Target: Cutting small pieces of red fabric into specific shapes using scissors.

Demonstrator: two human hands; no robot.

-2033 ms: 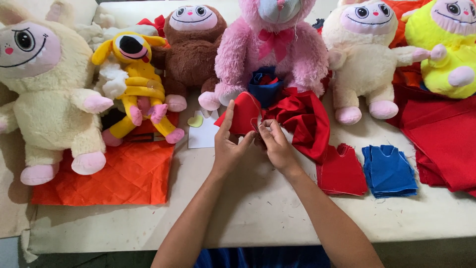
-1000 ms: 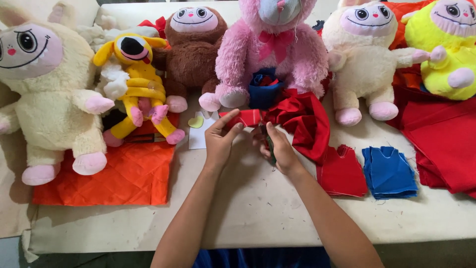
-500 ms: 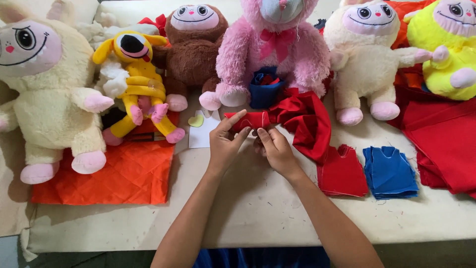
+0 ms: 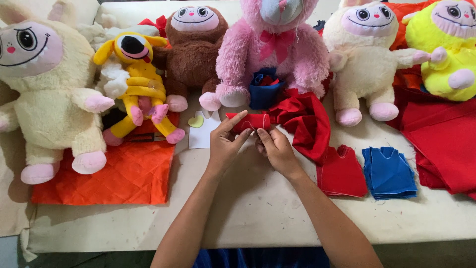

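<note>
My left hand (image 4: 224, 142) and my right hand (image 4: 275, 148) meet at a small piece of red cloth (image 4: 252, 121), rolled or folded into a narrow strip, on the table (image 4: 258, 208). Left fingers pinch its left end; right fingertips press under its middle. The strip runs into a larger heap of red fabric (image 4: 308, 122) to the right. Just behind sits a pink plush toy (image 4: 271, 49) with a blue fabric bundle (image 4: 264, 90) in its lap.
Plush toys line the back: a cream one (image 4: 47, 89), a yellow one (image 4: 139, 84), a brown one (image 4: 194, 47), another cream one (image 4: 364, 59), a bright yellow one (image 4: 446, 47). Orange quilted cloth (image 4: 109, 176) lies left. Red cut pieces (image 4: 342, 173), blue cut pieces (image 4: 389, 173) and more red fabric (image 4: 444, 141) lie right.
The red piece was bunched between both hands; now it is drawn out into a narrow strip. My hands have shifted slightly and reset their grip on it.
</note>
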